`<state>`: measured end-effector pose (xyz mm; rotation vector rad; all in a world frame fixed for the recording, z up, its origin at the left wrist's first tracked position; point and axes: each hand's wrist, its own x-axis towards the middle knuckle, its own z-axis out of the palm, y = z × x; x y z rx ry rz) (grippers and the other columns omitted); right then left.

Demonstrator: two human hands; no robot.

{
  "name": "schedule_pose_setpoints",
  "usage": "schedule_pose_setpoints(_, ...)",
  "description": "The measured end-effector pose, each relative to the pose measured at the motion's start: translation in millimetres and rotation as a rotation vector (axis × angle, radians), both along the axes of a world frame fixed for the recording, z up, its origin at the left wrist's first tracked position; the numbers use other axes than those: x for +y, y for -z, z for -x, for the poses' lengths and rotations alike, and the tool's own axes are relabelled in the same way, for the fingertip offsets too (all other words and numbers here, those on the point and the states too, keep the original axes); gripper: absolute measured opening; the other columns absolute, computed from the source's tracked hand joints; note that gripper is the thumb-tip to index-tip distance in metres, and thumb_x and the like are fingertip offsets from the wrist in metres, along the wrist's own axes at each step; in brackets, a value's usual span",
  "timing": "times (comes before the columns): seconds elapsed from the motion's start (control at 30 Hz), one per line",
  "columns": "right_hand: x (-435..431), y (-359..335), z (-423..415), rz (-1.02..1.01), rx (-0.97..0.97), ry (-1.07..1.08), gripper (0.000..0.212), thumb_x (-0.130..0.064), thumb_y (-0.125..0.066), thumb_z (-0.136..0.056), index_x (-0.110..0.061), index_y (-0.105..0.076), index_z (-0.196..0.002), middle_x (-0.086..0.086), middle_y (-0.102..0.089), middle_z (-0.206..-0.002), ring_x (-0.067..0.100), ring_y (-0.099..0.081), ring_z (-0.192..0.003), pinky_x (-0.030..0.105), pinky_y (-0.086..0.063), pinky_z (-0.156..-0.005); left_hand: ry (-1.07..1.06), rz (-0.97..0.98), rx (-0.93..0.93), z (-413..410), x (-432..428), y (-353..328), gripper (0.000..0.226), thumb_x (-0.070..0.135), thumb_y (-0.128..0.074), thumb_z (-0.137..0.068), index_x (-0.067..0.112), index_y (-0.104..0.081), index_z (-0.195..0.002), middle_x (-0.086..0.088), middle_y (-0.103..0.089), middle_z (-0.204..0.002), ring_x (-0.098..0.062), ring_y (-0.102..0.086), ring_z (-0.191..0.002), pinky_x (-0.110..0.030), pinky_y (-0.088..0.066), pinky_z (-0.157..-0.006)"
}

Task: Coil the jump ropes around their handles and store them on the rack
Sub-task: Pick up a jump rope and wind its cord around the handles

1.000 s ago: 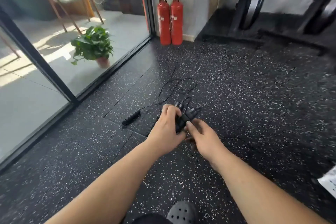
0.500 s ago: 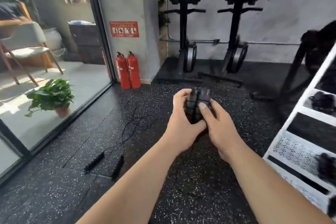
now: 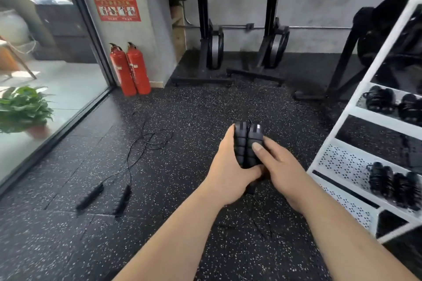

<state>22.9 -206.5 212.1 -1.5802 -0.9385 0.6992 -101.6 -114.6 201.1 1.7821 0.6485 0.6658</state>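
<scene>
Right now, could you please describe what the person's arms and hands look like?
Both forearms are bare to the frame edge, with no sleeves showing. The left hand and right hand wear no gloves, rings or watch that I can see.

the black speckled rubber floor [image 3: 205,107] carries a loose jump rope [image 3: 121,199], its two handles lying near each other and its cord trailing off into a tangle. two red fire extinguishers [image 3: 131,69] stand by the wall. the white rack [image 3: 376,119] stands at the right, with coiled jump ropes [image 3: 392,183] on its perforated shelves.
</scene>
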Motion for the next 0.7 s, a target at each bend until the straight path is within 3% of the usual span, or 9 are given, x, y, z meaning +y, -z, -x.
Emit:
schedule_pose_setpoints(0.13,15.0,5.2,-15.0,0.059,-0.023,-0.072,0.032,-0.033,-0.052,-0.112,-0.04,-0.063,-0.142,-0.023,-0.073,-0.128,-0.004,-0.065,-0.122,0.027,-0.048,-0.105,-0.029,0.03,-0.038,-7.3,10.0,10.4,0.074,0.01,-0.086,-0.085,0.052,-0.049,-0.133,0.017,-0.068,-0.127,0.0,-0.067,-0.114,-0.022,-0.058,-0.092)
schedule_pose_setpoints(0.23,26.5,11.2,-24.4,0.1,-0.097,-0.097,0.029,-0.034,-0.053,-0.112,-0.039,-0.064,-0.138,-0.022,-0.075,-0.122,-0.004,-0.068,-0.115,0.029,-0.05,-0.101,-0.033,0.053,-0.019,-14.3,20.6,20.4,0.072,0.009,-0.083,-0.086,0.049,-0.049,-0.135,0.013,-0.068,-0.126,-0.007,-0.07,-0.111,-0.033,-0.063,-0.09)
schedule_pose_setpoints(0.3,34.9,16.7,-31.2,0.119,-0.134,-0.105,0.028,-0.034,-0.054,-0.112,-0.038,-0.065,-0.138,-0.021,-0.076,-0.12,-0.003,-0.068,-0.112,0.03,-0.052,-0.1,-0.03,0.052,-0.006,-18.6,27.8,25.1,0.072,0.006,-0.082,-0.088,0.048,-0.047,-0.136,0.013,-0.069,-0.125,-0.005,-0.07,-0.112,-0.032,-0.062,-0.092)
schedule_pose_setpoints(0.4,45.5,25.6,-37.2,0.13,-0.138,-0.094,0.029,-0.035,-0.056,-0.111,-0.038,-0.065,-0.138,-0.021,-0.075,-0.121,-0.003,-0.068,-0.113,0.03,-0.052,-0.101,-0.029,0.031,0.014,-22.5,37.2,28.2,0.078,0.006,-0.08,-0.09,0.056,-0.042,-0.135,0.019,-0.069,-0.125,0.0,-0.068,-0.113,-0.027,-0.058,-0.096)
schedule_pose_setpoints(0.5,50.8,31.4,-39.7,0.136,-0.108,-0.061,0.028,-0.033,-0.056,-0.111,-0.038,-0.066,-0.137,-0.022,-0.075,-0.12,-0.009,-0.067,-0.109,0.022,-0.05,-0.095,-0.036,0.026,0.076,-27.9,42.8,32.8,0.092,0.01,-0.079,-0.092,0.069,-0.025,-0.137,0.027,-0.065,-0.128,0.008,-0.066,-0.11,-0.015,-0.055,-0.089)
schedule_pose_setpoints(0.6,55.5,35.1,-43.0,0.131,-0.05,-0.046,0.029,-0.031,-0.056,-0.111,-0.036,-0.066,-0.137,-0.021,-0.076,-0.12,-0.009,-0.068,-0.108,0.017,-0.049,-0.091,-0.049,0.075,0.101,-35.7,43.6,37.4,0.095,0.014,-0.078,-0.092,0.06,-0.021,-0.153,0.022,-0.07,-0.124,-0.002,-0.072,-0.103,-0.037,-0.063,-0.089)
schedule_pose_setpoints(0.7,58.2,38.6,-44.3,0.121,0.01,-0.045,0.027,-0.03,-0.059,-0.11,-0.034,-0.068,-0.135,-0.018,-0.078,-0.117,-0.004,-0.071,-0.109,0.023,-0.052,-0.094,-0.096,0.058,0.112,-40.4,40.9,38.3,0.093,0.017,-0.081,-0.089,0.071,-0.023,-0.138,0.026,-0.07,-0.114,-0.002,-0.073,-0.094,-0.037,-0.064,-0.079)
